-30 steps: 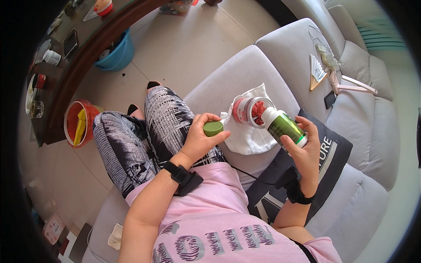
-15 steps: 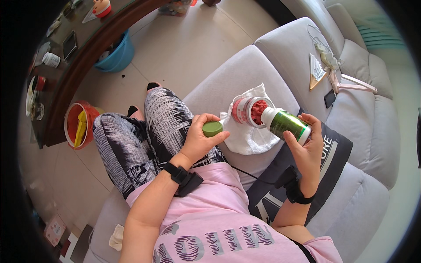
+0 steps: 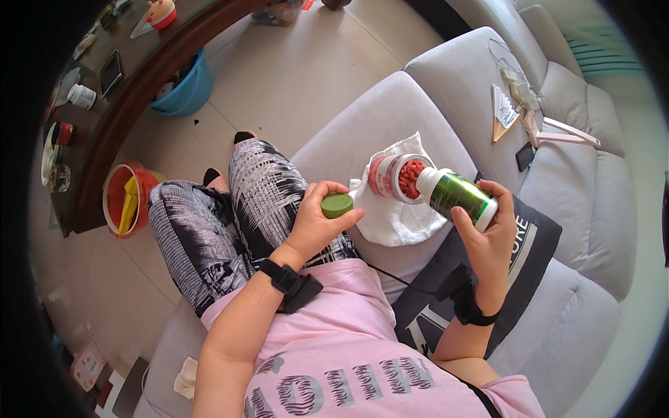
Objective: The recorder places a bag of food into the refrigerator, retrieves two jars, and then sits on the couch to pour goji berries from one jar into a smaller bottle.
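In my right hand (image 3: 491,219) is a white bottle with a shiny green label (image 3: 456,198), tipped so that its mouth points left. The bottle's mouth meets the rim of a clear jar (image 3: 382,175) full of small red pieces (image 3: 411,177). That jar leans on a white cloth (image 3: 401,223) on the sofa seat, its opening turned toward the bottle. My left hand (image 3: 317,217) pinches a round green cap (image 3: 337,205) between thumb and fingers, to the left of the cloth. Whether anything passes between bottle and jar is too small to tell.
A dark cushion (image 3: 536,244) lies under my right forearm on the grey sofa (image 3: 362,115). Farther right are a folding fan (image 3: 503,115), a small black object (image 3: 525,157) and a pink stand (image 3: 568,132). At left stand a blue bucket (image 3: 191,90), a red bin (image 3: 111,191) and a dark table (image 3: 104,132).
My right hand and the bottle have shifted very slightly to the right. The red pieces in the jar look loosened and rearranged. My left hand keeps still with the cap.
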`<state>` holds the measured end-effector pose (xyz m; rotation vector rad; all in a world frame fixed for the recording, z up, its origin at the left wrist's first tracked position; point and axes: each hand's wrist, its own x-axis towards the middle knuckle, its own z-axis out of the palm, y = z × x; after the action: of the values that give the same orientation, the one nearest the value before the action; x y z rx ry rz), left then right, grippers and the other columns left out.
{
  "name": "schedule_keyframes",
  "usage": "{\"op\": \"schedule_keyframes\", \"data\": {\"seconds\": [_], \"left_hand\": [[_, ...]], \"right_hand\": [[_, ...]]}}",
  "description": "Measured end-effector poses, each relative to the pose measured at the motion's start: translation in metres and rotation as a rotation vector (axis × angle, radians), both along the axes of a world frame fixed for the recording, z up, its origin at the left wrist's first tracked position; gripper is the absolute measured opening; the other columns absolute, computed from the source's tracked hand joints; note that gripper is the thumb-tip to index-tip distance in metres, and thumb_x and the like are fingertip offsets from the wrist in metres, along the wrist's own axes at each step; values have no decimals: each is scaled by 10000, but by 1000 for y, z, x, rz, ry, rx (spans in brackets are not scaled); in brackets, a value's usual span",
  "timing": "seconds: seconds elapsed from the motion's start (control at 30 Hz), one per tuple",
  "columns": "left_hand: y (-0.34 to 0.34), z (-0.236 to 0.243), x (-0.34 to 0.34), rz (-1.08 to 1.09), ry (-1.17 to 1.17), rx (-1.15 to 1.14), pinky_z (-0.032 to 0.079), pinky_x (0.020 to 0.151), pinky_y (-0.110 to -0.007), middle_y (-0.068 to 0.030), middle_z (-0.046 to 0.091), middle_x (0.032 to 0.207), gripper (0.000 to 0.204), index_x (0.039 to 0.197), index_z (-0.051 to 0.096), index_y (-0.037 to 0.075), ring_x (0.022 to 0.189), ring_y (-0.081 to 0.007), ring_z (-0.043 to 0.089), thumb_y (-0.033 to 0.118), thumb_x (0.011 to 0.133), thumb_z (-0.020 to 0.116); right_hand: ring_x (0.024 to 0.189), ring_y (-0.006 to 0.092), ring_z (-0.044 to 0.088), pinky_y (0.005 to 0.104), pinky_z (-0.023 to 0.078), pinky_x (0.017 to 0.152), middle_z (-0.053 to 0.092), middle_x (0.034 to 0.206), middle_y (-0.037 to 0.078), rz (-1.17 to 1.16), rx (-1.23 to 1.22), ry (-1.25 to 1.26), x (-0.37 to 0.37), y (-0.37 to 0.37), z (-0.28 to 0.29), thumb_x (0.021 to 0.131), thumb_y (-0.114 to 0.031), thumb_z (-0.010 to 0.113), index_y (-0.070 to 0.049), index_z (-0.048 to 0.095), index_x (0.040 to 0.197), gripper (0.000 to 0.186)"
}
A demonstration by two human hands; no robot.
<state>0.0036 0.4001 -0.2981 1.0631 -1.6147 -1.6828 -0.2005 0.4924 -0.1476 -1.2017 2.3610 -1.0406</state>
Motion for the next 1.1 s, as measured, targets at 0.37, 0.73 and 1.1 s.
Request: {"op": "schedule_keyframes", "data": {"seconds": [0.37,0.73,1.1], "left_hand": [[0,-1,0,3,-6,-15,441,824,-268,-43,491,975,391,1008,556,60,909,-144,518,200,716,775],[0,1,1,-3,-16,-19,437,830,-269,-44,491,982,393,1008,558,62,914,-147,514,209,717,776],[0,1,1,-1,-10,-3,438,829,-270,-43,493,977,389,1009,561,64,914,-144,513,206,717,776]], "right_hand": [[815,192,571,295,464,744,560,962,117,11,13,-5,0,-1,-1,688,-123,743,27,519,1070,468],[834,201,566,304,460,763,550,971,116,6,2,66,0,3,-1,689,-116,736,22,522,1069,457],[844,183,558,295,459,767,543,966,101,15,-29,32,1,0,-1,691,-95,739,20,520,1064,447]]}}
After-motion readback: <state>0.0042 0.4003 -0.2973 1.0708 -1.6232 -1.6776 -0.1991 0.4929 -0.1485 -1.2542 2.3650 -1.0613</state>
